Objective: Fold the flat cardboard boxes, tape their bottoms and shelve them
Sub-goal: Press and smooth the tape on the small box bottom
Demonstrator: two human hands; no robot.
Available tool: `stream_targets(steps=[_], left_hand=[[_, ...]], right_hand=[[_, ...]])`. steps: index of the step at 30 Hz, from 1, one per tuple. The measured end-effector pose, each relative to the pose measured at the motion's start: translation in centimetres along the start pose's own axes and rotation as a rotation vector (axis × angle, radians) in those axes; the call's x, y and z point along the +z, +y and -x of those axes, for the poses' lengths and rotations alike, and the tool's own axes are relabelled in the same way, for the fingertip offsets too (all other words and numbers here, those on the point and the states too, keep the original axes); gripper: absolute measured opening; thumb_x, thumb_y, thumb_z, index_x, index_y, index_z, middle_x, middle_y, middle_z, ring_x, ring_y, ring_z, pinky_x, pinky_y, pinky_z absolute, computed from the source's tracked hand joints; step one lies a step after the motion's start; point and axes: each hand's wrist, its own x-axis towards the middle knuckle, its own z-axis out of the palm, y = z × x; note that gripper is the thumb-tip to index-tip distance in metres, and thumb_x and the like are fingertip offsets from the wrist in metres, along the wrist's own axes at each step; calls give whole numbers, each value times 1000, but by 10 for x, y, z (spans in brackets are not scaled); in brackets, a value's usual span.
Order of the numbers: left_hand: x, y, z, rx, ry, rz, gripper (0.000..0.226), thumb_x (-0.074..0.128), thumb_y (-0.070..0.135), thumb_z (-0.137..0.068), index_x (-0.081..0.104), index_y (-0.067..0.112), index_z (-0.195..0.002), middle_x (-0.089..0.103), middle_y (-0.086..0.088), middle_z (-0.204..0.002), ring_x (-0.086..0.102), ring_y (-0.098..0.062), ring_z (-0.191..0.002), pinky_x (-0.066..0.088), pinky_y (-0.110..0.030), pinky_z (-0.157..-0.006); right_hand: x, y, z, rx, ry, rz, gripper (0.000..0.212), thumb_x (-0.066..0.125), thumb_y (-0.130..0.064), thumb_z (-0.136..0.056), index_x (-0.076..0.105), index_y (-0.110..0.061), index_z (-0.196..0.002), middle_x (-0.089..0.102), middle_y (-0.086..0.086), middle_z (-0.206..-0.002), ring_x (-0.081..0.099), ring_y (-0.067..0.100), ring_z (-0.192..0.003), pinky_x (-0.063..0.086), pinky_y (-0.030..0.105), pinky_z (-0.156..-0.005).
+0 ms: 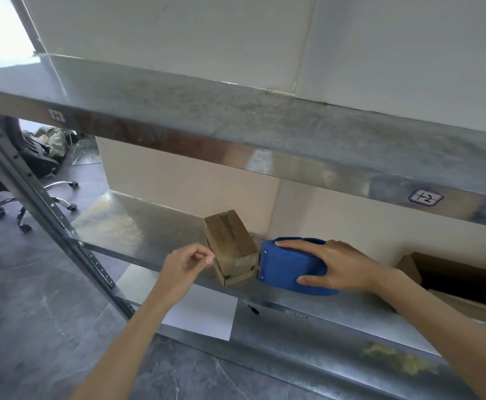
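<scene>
The small cardboard box (231, 246) stands on the middle metal shelf (138, 226), near its front edge. The right hand (337, 267) grips the blue tape dispenser (285, 269) (its nose touches the box's right side). The left hand (187, 262) has its fingers curled at the box's left edge; whether they pinch anything cannot be determined.

Cardboard box (463, 272) cut off at right edge, print on small box (230, 235) unreadable, office chair (41, 163) cropped at left
</scene>
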Motion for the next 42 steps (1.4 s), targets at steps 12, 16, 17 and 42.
stream_targets(steps=[12, 16, 17, 42], left_hand=[[32, -17, -4, -19, 183, 68, 13, 82, 14, -78, 75, 21, -86, 70, 12, -73, 65, -10, -73, 48, -15, -75], [33, -21, -4, 5, 135, 96, 51, 81, 13, -80, 62, 30, -124, 64, 1, -65, 66, -11, -74, 39, -8, -96], [34, -23, -4, 15, 130, 93, 53, 81, 13, -81, 60, 32, -126, 64, 0, -65, 66, -12, -75, 39, -8, -96], [18, -60, -49, 281, 105, -272, 24, 81, 38, -72, 77, 29, -94, 55, 9, -119, 45, -14, -118, 19, -16, -108]], right_hand=[[18, 12, -2, 44, -28, -64, 70, 58, -55, -90, 12, -68, -140, 63, -6, -84, 54, 14, -65, 41, 20, -62], [22, 15, -3, 45, -28, -60, 69, 58, -54, -90, 11, -69, -139, 64, -5, -85, 53, 14, -66, 37, 17, -61], [23, 16, -3, 47, -29, -68, 70, 58, -54, -90, 11, -70, -139, 64, -4, -83, 52, 13, -65, 38, 18, -61], [24, 21, -19, 60, -58, -92, 70, 60, -50, -92, 13, -69, -141, 55, -14, -64, 46, 13, -52, 41, 22, -59]])
